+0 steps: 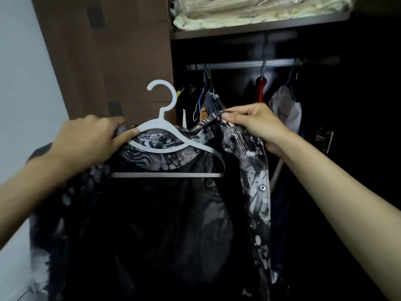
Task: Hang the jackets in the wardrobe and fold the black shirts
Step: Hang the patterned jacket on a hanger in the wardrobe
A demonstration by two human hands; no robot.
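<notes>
A black and grey patterned jacket (249, 177) with a dark mesh lining hangs open in front of me, facing the wardrobe. A pale grey plastic hanger (165, 129) sits inside its collar, hook pointing up. My left hand (86, 140) grips the jacket's left shoulder together with the hanger's left arm. My right hand (258, 124) pinches the jacket's right collar edge, holding it up beside the hanger's right arm, which lies bare. Behind, the wardrobe rail (243, 64) runs across the dark opening.
Several garments hang on the rail: dark clothes (208, 101) at the left, a red one (260, 88) and a grey one (286, 105) to the right. Folded pale linens (256, 11) fill the upper shelf. The brown wardrobe door (108, 57) stands open at left.
</notes>
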